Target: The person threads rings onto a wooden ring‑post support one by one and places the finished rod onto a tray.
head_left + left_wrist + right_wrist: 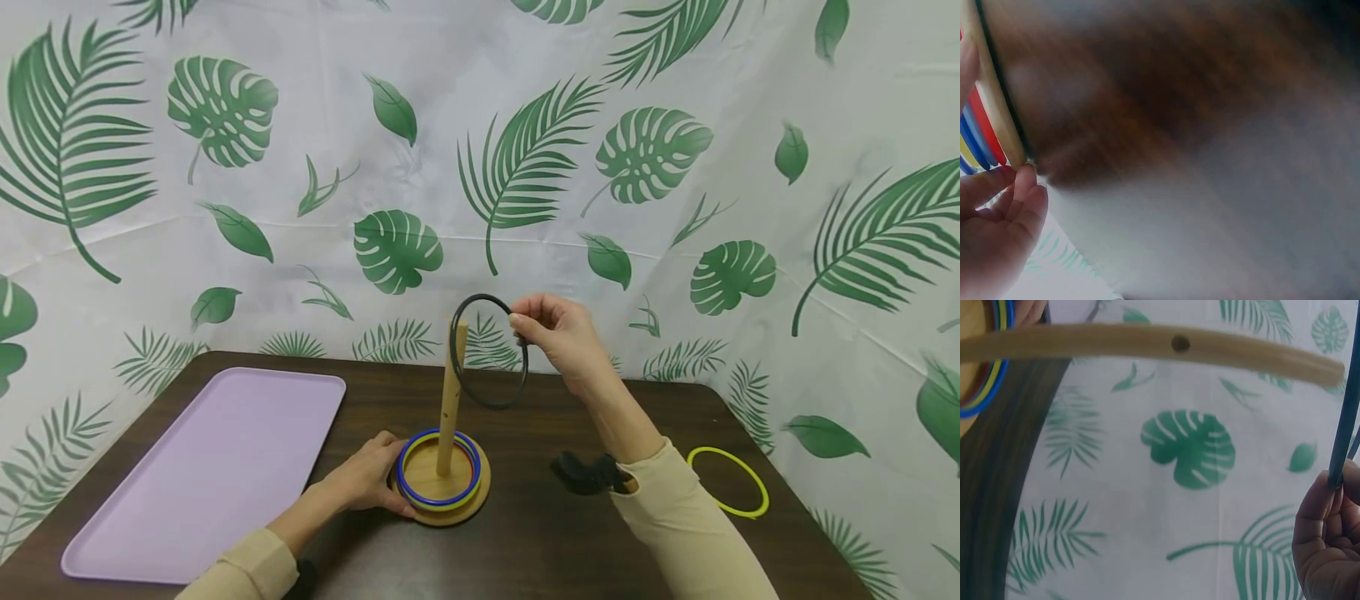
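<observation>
A wooden post (450,400) with small holes rises from a round wooden base (480,500). Stacked on that base around the post are several rings, with a blue ring (401,477) on top and yellow and red ones below. My left hand (367,475) holds the left rim of the base, thumb in front and fingers behind. Between thumb and fingertips my right hand (558,333) pinches a black ring (491,406), held upright beside the post's top. The ring looks dark teal in the right wrist view, where the post (1147,342) lies sideways.
A yellow ring (763,500) lies on the dark wooden table (525,550) at the right, partly behind the right sleeve. On the left is a flat lilac tray (225,467). A leaf-patterned white cloth (315,275) hangs behind the table.
</observation>
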The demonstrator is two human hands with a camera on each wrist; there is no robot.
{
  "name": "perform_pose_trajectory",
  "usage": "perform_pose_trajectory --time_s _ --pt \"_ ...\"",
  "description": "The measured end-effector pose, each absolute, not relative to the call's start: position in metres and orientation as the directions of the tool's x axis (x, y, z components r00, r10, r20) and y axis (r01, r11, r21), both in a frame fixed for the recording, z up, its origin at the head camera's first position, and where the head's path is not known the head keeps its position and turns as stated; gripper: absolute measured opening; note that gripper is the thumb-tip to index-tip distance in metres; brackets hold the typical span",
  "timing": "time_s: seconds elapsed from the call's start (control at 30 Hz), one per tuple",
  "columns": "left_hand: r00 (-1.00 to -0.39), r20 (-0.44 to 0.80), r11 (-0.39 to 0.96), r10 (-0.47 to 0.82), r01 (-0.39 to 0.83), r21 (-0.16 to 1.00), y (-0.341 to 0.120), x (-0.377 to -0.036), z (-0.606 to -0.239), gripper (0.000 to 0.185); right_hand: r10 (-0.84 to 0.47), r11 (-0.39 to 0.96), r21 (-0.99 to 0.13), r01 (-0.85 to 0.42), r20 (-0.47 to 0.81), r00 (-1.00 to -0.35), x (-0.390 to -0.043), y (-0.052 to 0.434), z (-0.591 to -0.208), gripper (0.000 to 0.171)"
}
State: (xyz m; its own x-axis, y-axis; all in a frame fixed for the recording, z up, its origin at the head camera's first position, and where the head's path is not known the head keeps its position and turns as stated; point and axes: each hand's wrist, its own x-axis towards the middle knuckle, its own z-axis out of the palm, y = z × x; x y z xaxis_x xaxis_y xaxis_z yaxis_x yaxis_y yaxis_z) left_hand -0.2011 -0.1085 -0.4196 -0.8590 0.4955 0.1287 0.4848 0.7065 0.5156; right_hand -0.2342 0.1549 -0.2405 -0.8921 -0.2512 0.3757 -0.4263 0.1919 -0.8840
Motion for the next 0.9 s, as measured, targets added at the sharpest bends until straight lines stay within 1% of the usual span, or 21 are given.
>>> perform_pose_trajectory --time_s 0.13,0.33,0.57,0.9 --pt "-0.858 0.127 0.706 0.498 0.486 0.515 -0.109 -0.201 -0.419 0.090 -0.286 0.195 -0.879 -0.435 0.373 -0.883 -0.237 0.139 -0.243 0.016" --pt "-0.856 0.127 0.702 0.501 0.488 0.519 -0.109 -0.201 -0.420 0.090 -0.302 0.230 -0.883 -0.409 0.335 -0.892 -0.243 0.119 -0.251 0.012" --pt "-0.852 0.138 0.697 0.506 0.498 0.516 -0.109 -0.201 -0.420 0.089 -0.289 0.350 -0.852 -0.389 0.297 -0.910 -0.250 0.111 -0.273 0.006" --pt "-0.856 0.132 0.695 0.499 0.487 0.529 -0.109 -0.202 -0.421 0.088 -0.313 0.485 -0.786 -0.383 0.252 -0.916 -0.252 0.116 -0.315 0.006"
